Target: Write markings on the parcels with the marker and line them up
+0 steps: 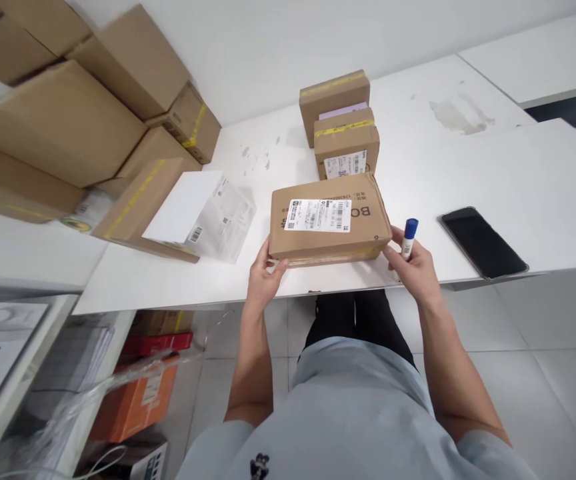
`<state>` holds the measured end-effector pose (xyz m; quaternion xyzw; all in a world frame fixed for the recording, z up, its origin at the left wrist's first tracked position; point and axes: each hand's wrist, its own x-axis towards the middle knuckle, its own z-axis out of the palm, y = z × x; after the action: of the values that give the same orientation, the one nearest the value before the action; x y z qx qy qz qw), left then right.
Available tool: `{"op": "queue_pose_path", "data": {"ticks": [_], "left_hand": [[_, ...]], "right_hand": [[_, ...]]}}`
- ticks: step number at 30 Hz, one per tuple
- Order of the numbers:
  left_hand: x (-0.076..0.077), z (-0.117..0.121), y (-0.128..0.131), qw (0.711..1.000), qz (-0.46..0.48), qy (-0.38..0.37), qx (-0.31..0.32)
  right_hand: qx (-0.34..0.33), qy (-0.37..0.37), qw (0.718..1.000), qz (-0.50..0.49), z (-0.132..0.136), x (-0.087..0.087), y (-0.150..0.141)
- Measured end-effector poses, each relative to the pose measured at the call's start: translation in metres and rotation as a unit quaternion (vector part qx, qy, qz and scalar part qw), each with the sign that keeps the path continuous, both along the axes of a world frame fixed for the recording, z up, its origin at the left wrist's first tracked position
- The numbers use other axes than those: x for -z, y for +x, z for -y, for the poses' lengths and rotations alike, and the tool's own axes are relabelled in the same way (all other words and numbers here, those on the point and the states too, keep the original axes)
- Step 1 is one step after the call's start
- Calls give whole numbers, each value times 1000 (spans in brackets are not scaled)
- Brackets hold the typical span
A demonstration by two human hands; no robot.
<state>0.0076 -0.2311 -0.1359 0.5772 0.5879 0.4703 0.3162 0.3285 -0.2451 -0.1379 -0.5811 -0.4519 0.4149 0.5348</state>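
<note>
A brown cardboard box (313,241) with a white shipping label (318,215) is between my two hands at the table's front edge. My left hand (264,277) grips its near left corner, thumb on the front side and fingers partly hidden behind the corner. At the near right corner, my right hand (412,260) has thumb and fingers on the box. A marker (409,239) with a blue cap stands up from that same hand, tucked between the fingers. Whether the box rests fully on the table or is slightly tilted, I cannot tell.
Behind the box stand smaller taped boxes (347,137). A black phone (483,241) lies to the right on the white table (418,167). Left are a white box in clear plastic (183,207) and stacked cartons (68,120). An orange box (138,400) sits on a shelf below.
</note>
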Motion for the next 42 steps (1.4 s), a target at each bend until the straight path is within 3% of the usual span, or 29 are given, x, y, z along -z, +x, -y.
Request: {"op": "queue_pose_path", "data": {"ticks": [3,6,10,13,19,25,30,42], "left_hand": [[21,-6,-2,999,55,-2,3],[38,-8,-3,995,97,-13,11],[49,-8,-2,994,106,-25,17],[42,-7,-1,993,118,-25,15],[14,-1,2,996,79,19,-29],[-1,8,8,992,57,81,-77],[-12,14,13,987,78,115,-80],[-14,19,15,985,9,153,-82]], "right_hand": [[19,-17,1000,16,-3,6,-2],[-9,-33,999,11,-7,13,-2],[-28,-56,998,-15,-10,18,-2],[-1,-64,998,-28,-9,17,-4],[39,-25,998,-48,-2,-4,-7],[-3,11,1000,-19,1,-12,-4],[-23,38,999,6,2,-11,1],[14,51,999,-4,2,-12,2]]}}
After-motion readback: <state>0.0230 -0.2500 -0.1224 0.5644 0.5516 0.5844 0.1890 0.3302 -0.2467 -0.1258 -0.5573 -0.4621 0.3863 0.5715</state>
